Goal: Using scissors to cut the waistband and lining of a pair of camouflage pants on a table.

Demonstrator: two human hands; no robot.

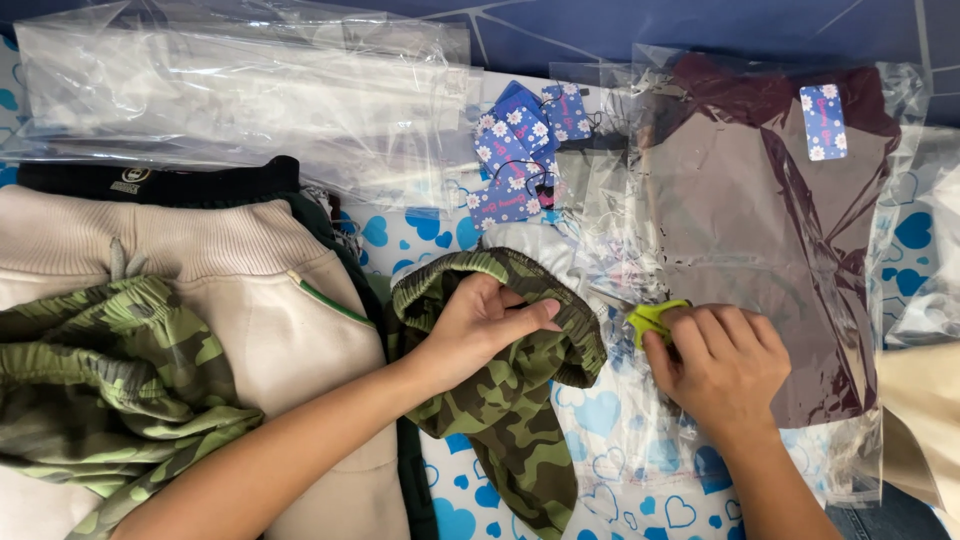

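Camouflage trousers lie in the middle of the head view, and our left hand is closed on their elastic waistband. At 3 o'clock from it, our right hand pinches a small green tool over a clear bag with a folded maroon garment. At 9 o'clock we see a beige garment. At 12 o'clock lie blue flowered tags and empty clear bags.

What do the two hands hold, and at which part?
Left hand grips camouflage garment at its elastic waistband; right hand pinches a small green piece.
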